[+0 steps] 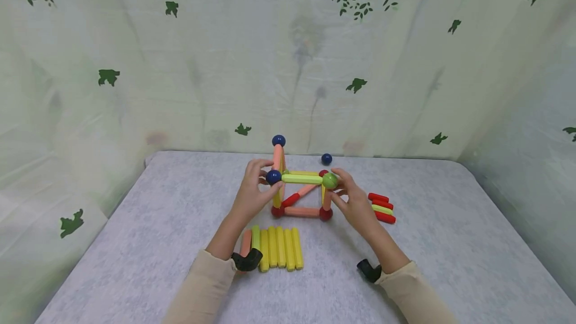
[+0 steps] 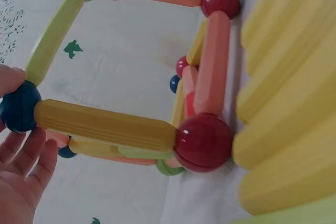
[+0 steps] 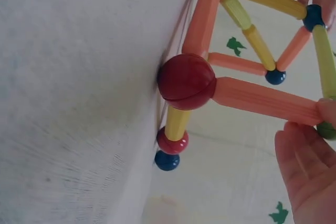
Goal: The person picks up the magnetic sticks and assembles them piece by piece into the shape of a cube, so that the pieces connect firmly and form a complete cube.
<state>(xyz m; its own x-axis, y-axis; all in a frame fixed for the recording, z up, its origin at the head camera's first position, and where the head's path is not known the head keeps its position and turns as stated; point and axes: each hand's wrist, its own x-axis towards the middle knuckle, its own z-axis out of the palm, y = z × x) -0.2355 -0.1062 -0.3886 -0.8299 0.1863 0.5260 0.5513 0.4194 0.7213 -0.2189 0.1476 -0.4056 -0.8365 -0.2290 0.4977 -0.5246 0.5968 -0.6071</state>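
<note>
A frame of coloured rods and balls stands on the table. My left hand (image 1: 254, 191) pinches the blue ball (image 2: 20, 106) at its front upper left corner, between thumb and fingers. At the front upper right corner, my right hand (image 1: 355, 204) grips the green ball (image 1: 330, 180) where it meets an upright salmon rod (image 3: 268, 99). A light green rod (image 1: 302, 179) spans these two balls. Below, a salmon rod (image 1: 302, 212) joins two red balls, one of them the right red ball (image 1: 326, 213). Behind the left hand, another blue ball (image 1: 279, 140) tops the frame.
Several yellow rods (image 1: 280, 247) lie in a row in front of the frame, with a green rod (image 1: 255, 237) and a salmon rod (image 1: 245, 242) at the left end. Short red rods (image 1: 385, 217) lie to the right. A loose blue ball (image 1: 326, 159) sits near the back edge.
</note>
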